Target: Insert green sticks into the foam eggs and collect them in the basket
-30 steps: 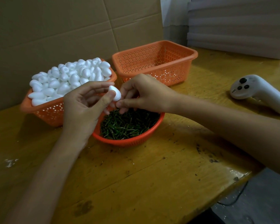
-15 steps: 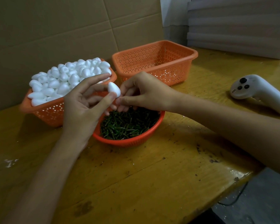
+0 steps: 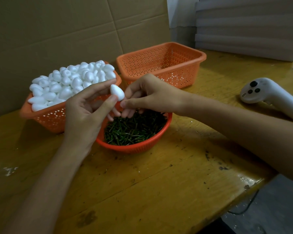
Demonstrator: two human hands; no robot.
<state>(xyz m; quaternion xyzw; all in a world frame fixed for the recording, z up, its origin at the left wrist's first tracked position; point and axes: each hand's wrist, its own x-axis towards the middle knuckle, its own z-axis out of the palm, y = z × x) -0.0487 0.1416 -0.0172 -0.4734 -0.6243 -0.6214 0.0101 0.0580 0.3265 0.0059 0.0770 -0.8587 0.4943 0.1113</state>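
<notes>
My left hand [image 3: 86, 112] pinches a white foam egg [image 3: 117, 92] between thumb and fingers, above the round orange bowl [image 3: 134, 147] full of green sticks [image 3: 134, 129]. My right hand [image 3: 147, 97] has its fingertips pressed together at the egg's lower end; any stick between them is hidden. A rectangular orange basket [image 3: 46, 119] at the left is heaped with foam eggs [image 3: 69, 81]. A second orange basket [image 3: 161, 63] behind the hands holds nothing that I can see.
A white handheld controller [image 3: 271, 97] lies on the wooden table [image 3: 159, 183] at the right. Cardboard sheets [image 3: 57, 27] stand behind the baskets and stacked white boards [image 3: 247, 26] sit at the back right. The table's edge runs diagonally at the lower right.
Both hands have risen a little above the stick bowl. The egg has tilted so its pointed end faces up, and the right fingertips now sit at its lower end.
</notes>
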